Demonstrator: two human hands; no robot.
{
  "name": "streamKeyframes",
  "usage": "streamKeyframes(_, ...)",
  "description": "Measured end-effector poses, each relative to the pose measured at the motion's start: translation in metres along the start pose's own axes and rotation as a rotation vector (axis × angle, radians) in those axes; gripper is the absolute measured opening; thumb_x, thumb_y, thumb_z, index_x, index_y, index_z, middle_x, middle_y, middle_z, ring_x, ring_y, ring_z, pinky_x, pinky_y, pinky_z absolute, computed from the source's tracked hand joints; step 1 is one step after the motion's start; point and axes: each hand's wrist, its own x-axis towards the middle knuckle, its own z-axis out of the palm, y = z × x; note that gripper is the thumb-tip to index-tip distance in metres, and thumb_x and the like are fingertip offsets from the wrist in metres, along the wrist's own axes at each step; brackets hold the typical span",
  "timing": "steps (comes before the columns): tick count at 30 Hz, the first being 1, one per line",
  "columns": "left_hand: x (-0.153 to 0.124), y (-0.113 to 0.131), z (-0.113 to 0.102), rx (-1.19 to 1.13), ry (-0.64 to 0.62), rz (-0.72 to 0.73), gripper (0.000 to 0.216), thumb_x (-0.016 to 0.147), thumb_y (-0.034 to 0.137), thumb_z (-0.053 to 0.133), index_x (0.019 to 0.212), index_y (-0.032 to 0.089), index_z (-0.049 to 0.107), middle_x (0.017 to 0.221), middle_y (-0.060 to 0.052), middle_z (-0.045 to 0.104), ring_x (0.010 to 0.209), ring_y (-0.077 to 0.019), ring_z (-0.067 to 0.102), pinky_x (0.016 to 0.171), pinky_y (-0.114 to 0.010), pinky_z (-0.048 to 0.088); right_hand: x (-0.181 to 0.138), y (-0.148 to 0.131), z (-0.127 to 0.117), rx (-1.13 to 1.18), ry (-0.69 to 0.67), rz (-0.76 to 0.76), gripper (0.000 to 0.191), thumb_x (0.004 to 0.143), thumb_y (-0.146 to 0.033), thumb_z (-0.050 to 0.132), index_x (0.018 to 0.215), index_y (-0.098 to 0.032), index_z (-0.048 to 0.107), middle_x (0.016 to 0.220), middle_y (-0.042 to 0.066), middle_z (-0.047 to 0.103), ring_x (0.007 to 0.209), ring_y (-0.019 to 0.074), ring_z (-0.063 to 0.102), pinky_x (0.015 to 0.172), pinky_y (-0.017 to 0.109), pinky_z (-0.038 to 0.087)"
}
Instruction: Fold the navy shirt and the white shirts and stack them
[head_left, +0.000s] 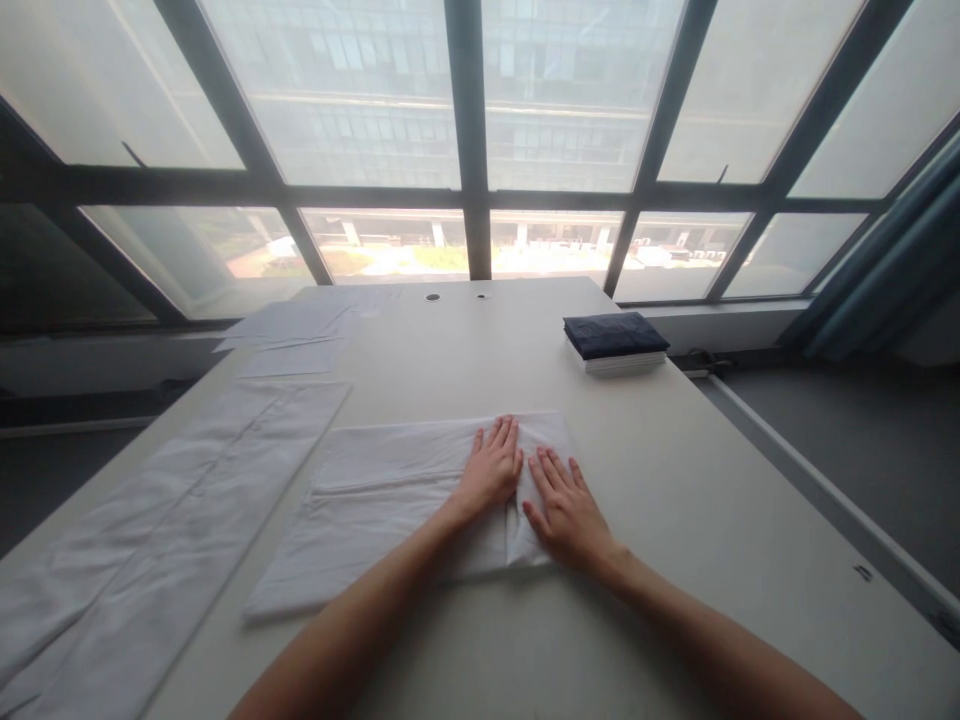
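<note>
A folded white cloth garment (390,510) lies flat on the white table (465,370), its long side running left to right, with a seam or fold line along it. My left hand (493,466) rests palm down on its right part, fingers stretched forward. Just right of it, my right hand (568,508) presses flat on the right end of the cloth, fingers spread. Small creases show in the fabric between the two hands. Parts of the cloth under my hands and left forearm are hidden.
Another long white cloth (187,510) stretches along the table's left side. Paper sheets (292,325) lie at the back left. A folded dark cloth (616,335) sits on a white stack (619,366) at the back right. Windows stand behind the table; a curtain (885,270) hangs right.
</note>
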Motion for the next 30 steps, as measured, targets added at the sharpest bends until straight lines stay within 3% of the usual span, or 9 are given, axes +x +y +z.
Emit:
streamKeyframes(5, 0.002, 0.002, 0.0, -0.036, 0.007, -0.058, 0.061, 0.096, 0.02, 0.032, 0.153, 0.0, 0.027, 0.162, -0.019, 0.024, 0.152, -0.0254, 0.016, 0.121, -0.048, 0.019, 0.002, -0.001, 0.003, -0.001, -0.003, 0.053, 0.072, 0.1, -0.05, 0.034, 0.157, -0.007, 0.024, 0.164, 0.014, 0.015, 0.153, 0.0251, 0.009, 0.124, 0.048, 0.007)
streamKeyframes(8, 0.001, 0.004, -0.005, -0.103, 0.089, -0.069, 0.061, 0.095, 0.021, 0.035, 0.154, 0.003, 0.029, 0.161, -0.017, 0.026, 0.152, -0.025, 0.017, 0.122, -0.048, 0.018, 0.001, -0.002, 0.007, -0.006, 0.02, 0.106, 0.075, 0.098, -0.051, 0.037, 0.155, -0.004, 0.028, 0.163, 0.018, 0.014, 0.153, 0.0287, 0.009, 0.123, 0.049, 0.01)
streamKeyframes(10, -0.001, 0.006, -0.008, -0.141, 0.116, 0.047, 0.059, 0.095, 0.02, 0.036, 0.154, 0.011, 0.033, 0.162, -0.012, 0.027, 0.152, -0.0224, 0.016, 0.123, -0.045, 0.016, 0.001, -0.001, 0.008, -0.008, 0.03, 0.098, 0.075, 0.097, -0.05, 0.04, 0.154, -0.003, 0.03, 0.163, 0.019, 0.015, 0.152, 0.0303, 0.01, 0.123, 0.049, 0.013)
streamKeyframes(12, -0.004, 0.008, -0.009, -0.161, 0.075, 0.195, 0.054, 0.097, 0.021, 0.036, 0.151, 0.017, 0.04, 0.161, -0.006, 0.031, 0.152, -0.0201, 0.018, 0.123, -0.043, 0.016, 0.001, 0.0, 0.008, -0.009, 0.038, 0.079, 0.075, 0.097, -0.048, 0.041, 0.154, 0.0, 0.03, 0.162, 0.021, 0.018, 0.152, 0.0306, 0.013, 0.123, 0.049, 0.016)
streamKeyframes(14, -0.006, 0.011, -0.008, -0.155, 0.016, 0.242, 0.05, 0.099, 0.026, 0.035, 0.148, 0.02, 0.045, 0.159, -0.006, 0.036, 0.151, -0.021, 0.021, 0.123, -0.046, 0.016, 0.002, 0.0, 0.007, -0.003, 0.049, 0.075, 0.073, 0.097, -0.045, 0.042, 0.153, 0.002, 0.031, 0.161, 0.022, 0.022, 0.151, 0.0303, 0.016, 0.123, 0.049, 0.017)
streamKeyframes(19, -0.009, 0.014, -0.001, -0.07, 0.035, 0.131, 0.052, 0.101, 0.041, 0.037, 0.15, 0.024, 0.042, 0.163, -0.007, 0.025, 0.152, -0.0307, 0.012, 0.12, -0.058, 0.016, -0.001, 0.001, 0.006, 0.03, 0.06, 0.083, 0.06, 0.098, -0.033, 0.036, 0.15, -0.001, 0.039, 0.159, 0.019, 0.029, 0.15, 0.0274, 0.021, 0.123, 0.046, 0.016)
streamKeyframes(23, -0.01, 0.013, 0.001, -0.041, 0.047, 0.039, 0.065, 0.097, 0.048, 0.042, 0.155, 0.018, 0.034, 0.165, -0.009, 0.019, 0.152, -0.0347, 0.006, 0.12, -0.055, 0.017, 0.002, 0.008, 0.006, 0.065, 0.074, 0.104, 0.058, 0.099, -0.029, 0.033, 0.151, -0.003, 0.038, 0.16, 0.017, 0.029, 0.151, 0.0244, 0.021, 0.123, 0.044, 0.019)
streamKeyframes(27, -0.01, 0.014, 0.001, -0.029, 0.029, 0.028, 0.072, 0.096, 0.049, 0.043, 0.157, 0.013, 0.027, 0.165, -0.011, 0.017, 0.152, -0.0335, 0.005, 0.121, -0.054, 0.016, 0.03, 0.022, 0.001, 0.082, 0.128, 0.191, 0.061, 0.097, -0.025, 0.032, 0.154, -0.003, 0.03, 0.164, 0.015, 0.018, 0.153, 0.0238, 0.011, 0.123, 0.045, 0.016)
streamKeyframes(30, -0.009, 0.013, 0.001, -0.011, 0.015, 0.017, 0.075, 0.096, 0.048, 0.04, 0.157, 0.009, 0.023, 0.165, -0.013, 0.016, 0.153, -0.0319, 0.005, 0.121, -0.053, 0.015, 0.062, 0.034, -0.004, 0.082, 0.065, 0.147, 0.061, 0.098, -0.025, 0.028, 0.155, -0.006, 0.029, 0.165, 0.012, 0.016, 0.153, 0.0221, 0.01, 0.123, 0.045, 0.012)
